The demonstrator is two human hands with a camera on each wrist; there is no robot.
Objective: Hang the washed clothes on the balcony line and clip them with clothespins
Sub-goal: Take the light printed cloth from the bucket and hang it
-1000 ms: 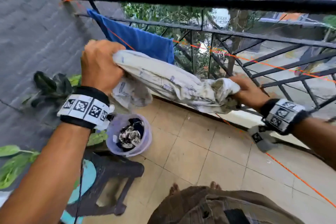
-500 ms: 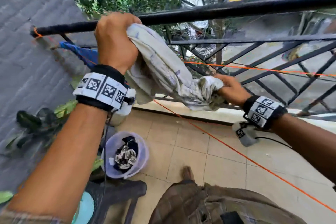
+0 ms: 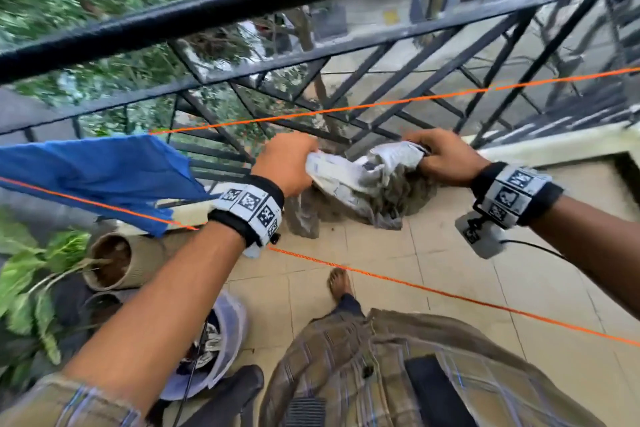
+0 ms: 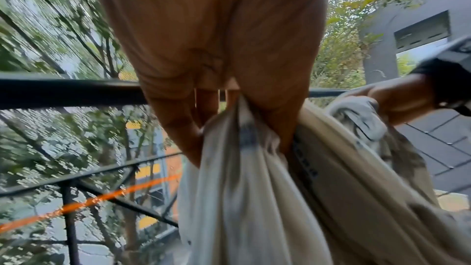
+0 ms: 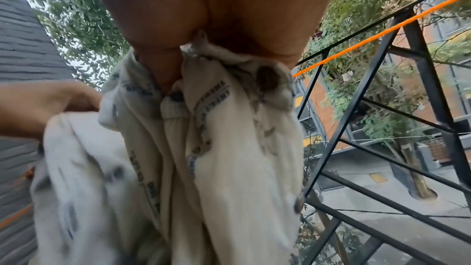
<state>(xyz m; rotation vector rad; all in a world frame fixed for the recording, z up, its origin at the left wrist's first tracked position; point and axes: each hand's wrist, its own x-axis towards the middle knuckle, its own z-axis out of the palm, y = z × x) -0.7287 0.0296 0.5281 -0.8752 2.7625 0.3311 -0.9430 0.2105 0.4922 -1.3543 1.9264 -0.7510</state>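
Our left hand [image 3: 284,166] grasps one end of the white printed garment [image 3: 349,180], with the fingers curled around a bunch of the cloth, and our right hand [image 3: 446,156] grasps the other end in the same way. The garment hangs crumpled between the two hands, and its lower part falls down in loose folds in front of the black railing [image 3: 214,10]. We hold it between the two orange lines: the far orange line [image 3: 381,104] runs just above and behind the hands, and the near orange line [image 3: 450,295] passes below our wrists, closer to our body. A blue cloth [image 3: 104,173] hangs over the lines on the left side. Near our left forearm, a pale purple bucket [image 3: 228,333] with more clothes inside stands low, beside a plant pot [image 3: 117,260] that lies on its side.
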